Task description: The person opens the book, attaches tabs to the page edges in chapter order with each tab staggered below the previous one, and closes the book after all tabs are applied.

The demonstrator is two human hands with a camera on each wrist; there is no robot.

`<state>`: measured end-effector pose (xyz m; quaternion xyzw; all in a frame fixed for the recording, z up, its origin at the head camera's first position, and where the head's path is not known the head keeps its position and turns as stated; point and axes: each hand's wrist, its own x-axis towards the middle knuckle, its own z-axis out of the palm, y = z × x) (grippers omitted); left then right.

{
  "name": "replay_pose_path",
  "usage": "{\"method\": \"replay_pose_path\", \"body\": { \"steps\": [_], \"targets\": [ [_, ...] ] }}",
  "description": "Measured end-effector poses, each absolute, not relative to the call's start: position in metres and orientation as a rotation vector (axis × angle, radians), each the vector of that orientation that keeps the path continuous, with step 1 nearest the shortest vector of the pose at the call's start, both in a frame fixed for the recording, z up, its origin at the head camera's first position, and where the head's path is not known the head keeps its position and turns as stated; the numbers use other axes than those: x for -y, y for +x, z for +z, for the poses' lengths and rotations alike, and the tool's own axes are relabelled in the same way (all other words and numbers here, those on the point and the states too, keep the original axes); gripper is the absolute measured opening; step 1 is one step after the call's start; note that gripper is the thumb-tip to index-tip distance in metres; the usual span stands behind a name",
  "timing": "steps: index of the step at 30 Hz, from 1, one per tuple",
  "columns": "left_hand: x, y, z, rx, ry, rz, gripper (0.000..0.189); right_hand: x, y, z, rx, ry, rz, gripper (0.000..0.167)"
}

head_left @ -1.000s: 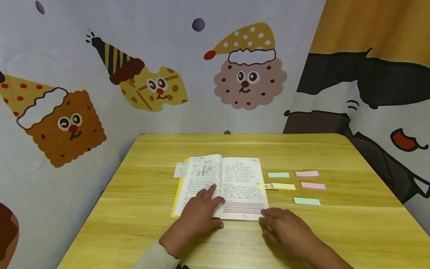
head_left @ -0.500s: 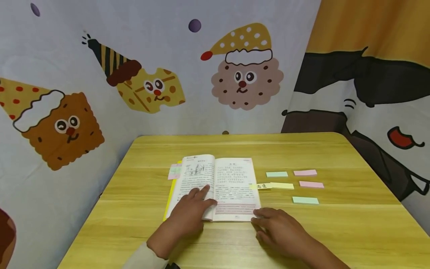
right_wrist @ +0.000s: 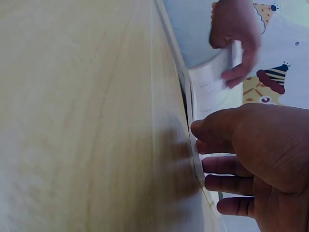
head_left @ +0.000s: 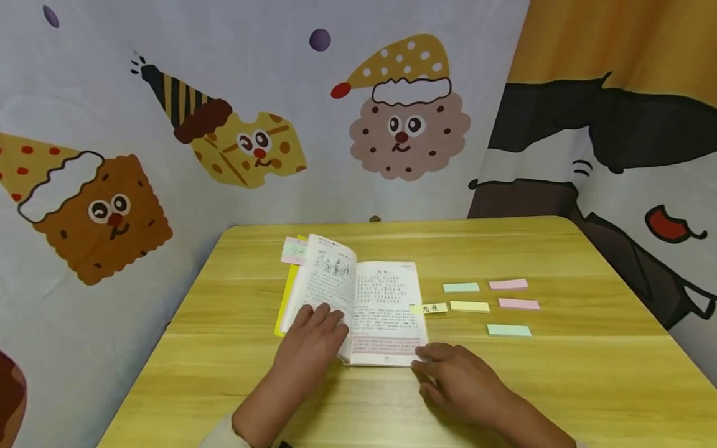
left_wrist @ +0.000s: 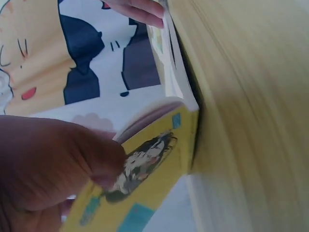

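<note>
An open book [head_left: 386, 317] lies on the table, its left half raised and tilted. My left hand [head_left: 310, 345] grips that half near the bottom: in the left wrist view the thumb lies on the yellow cover [left_wrist: 166, 164], with fingers over the page side in the head view. My right hand [head_left: 462, 379] rests at the lower right corner, fingertips touching the book's edge. A yellow sticky tab [head_left: 434, 308] with handwritten characters sticks out from the right page. Pink and green tabs [head_left: 294, 250] stick out at the left edge.
Right of the book lie a yellow sticky-note pad [head_left: 469, 306], green pads [head_left: 508, 330] and pink pads [head_left: 518, 303]. The wooden table [head_left: 588, 386] meets a cartoon-printed curtain [head_left: 325, 199] at its far edge.
My left hand has gone from lying flat on the left page to gripping and lifting that half. The book has slid left, away from the yellow pad. My right hand stays at the corner.
</note>
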<state>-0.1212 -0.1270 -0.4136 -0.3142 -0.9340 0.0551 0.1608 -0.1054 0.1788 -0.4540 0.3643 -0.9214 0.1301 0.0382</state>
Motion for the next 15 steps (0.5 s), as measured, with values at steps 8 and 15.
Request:
{"method": "replay_pose_path", "body": {
  "steps": [8,15],
  "targets": [
    [0.116,-0.118,-0.409,2.323,-0.847,0.167,0.025,-0.179,-0.107,-0.455,2.821,1.134,0.391,0.031],
    [0.109,-0.124,-0.421,2.376,-1.006,-0.015,0.027,-0.179,-0.108,-0.454,2.875,1.119,0.398,0.032]
  ]
}}
